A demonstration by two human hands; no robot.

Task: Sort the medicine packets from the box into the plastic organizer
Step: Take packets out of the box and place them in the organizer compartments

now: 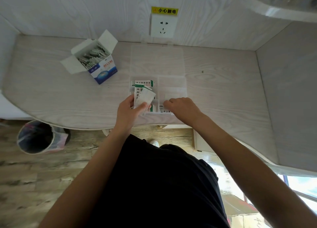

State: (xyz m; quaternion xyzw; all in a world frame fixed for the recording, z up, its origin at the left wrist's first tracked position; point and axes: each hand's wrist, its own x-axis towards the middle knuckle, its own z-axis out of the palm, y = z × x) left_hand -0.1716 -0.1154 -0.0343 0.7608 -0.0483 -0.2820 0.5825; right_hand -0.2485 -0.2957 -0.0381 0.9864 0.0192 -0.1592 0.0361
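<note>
Holding a fan of medicine packets (143, 97) pinched in my left hand (127, 112) over the plastic organizer (172, 88), I am reaching my right hand (184, 107), fingers curled, into its near compartment; whether it grips anything I cannot tell. The loose fan could slip and scatter. Its long axis is pointing away from me, toward the box (96, 63).

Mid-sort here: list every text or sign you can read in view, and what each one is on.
"小心触电": yellow warning label above the wall socket.
"创口贴": red print on the open box.
Packets in the organizer: red and black print, too blurred.
"40": handwritten, bottom right, uncertain.
</note>
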